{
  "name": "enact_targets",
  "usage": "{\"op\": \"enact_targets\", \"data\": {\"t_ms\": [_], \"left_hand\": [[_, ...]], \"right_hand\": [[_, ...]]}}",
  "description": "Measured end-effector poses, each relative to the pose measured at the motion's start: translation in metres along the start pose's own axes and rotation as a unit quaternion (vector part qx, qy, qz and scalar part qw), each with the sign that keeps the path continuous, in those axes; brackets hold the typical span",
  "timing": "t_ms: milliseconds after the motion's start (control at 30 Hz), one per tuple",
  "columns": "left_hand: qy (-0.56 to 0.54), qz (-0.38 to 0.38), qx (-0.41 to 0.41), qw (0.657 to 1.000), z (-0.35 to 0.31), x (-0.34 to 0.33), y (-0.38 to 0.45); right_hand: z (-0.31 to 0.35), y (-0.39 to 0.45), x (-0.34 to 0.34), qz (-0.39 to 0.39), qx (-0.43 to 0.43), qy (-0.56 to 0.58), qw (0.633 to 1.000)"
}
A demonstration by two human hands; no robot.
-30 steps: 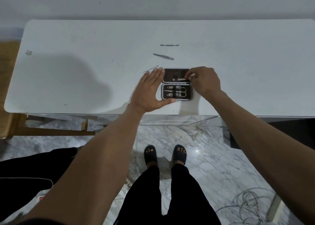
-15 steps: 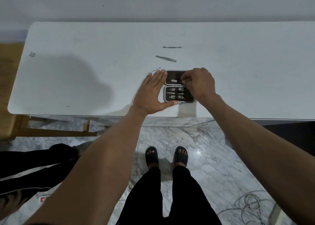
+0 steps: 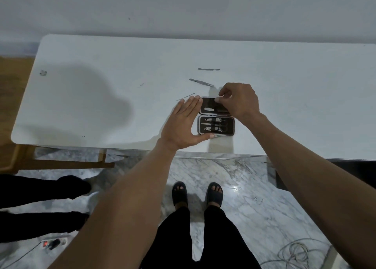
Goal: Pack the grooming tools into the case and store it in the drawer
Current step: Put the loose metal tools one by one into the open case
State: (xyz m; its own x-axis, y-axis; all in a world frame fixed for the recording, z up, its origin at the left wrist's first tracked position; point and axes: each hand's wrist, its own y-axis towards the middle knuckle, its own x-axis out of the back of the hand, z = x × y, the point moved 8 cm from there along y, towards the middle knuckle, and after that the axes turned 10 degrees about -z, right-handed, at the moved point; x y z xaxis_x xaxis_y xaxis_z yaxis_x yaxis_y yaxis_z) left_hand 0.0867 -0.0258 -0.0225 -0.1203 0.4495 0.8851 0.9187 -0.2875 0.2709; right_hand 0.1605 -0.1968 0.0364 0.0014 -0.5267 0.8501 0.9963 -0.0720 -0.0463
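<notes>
A small dark grooming case (image 3: 231, 127) lies open near the front edge of the white table (image 3: 101, 105). Its near half holds clippers and other metal tools; a pale tool sits in the far half. My left hand (image 3: 183, 124) lies flat against the case's left side, fingers spread, thumb at the near edge. My right hand (image 3: 239, 100) hovers over the far half, its fingertips pinched there; what they hold is hidden. Loose on the table behind lie tweezers (image 3: 201, 82), a double-ended metal tool (image 3: 208, 69) and a thin pick (image 3: 185, 96).
The wall runs behind the table. Below the front edge is marble floor with my sandalled feet (image 3: 197, 193). Another person's dark legs (image 3: 40, 203) stand at the left, a power strip (image 3: 53, 243) lies lower left, and coiled cable (image 3: 295, 252) lower right.
My right hand has shifted over the far half of the case, fingertips pinching toward its upper middle. My left hand stays braced against the case's left side.
</notes>
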Motion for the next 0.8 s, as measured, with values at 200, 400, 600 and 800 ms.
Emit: {"op": "enact_targets", "data": {"t_ms": [200,400,600,800], "left_hand": [[0.003,-0.018,-0.010,1.000,0.000,0.000,-0.001],[0.003,-0.005,-0.005,1.000,0.001,-0.001,0.000],[0.005,-0.011,-0.004,1.000,0.001,0.000,0.000],[0.007,-0.012,-0.009,1.000,0.000,0.001,0.001]], "right_hand": [[0.014,0.027,-0.008,-0.046,-0.010,0.030,0.998],[0.019,0.037,-0.027,-0.039,-0.029,0.049,0.998],[0.023,0.040,-0.029,-0.043,-0.028,0.057,0.997],[0.011,0.033,-0.014,-0.061,-0.045,0.095,0.993]]}}
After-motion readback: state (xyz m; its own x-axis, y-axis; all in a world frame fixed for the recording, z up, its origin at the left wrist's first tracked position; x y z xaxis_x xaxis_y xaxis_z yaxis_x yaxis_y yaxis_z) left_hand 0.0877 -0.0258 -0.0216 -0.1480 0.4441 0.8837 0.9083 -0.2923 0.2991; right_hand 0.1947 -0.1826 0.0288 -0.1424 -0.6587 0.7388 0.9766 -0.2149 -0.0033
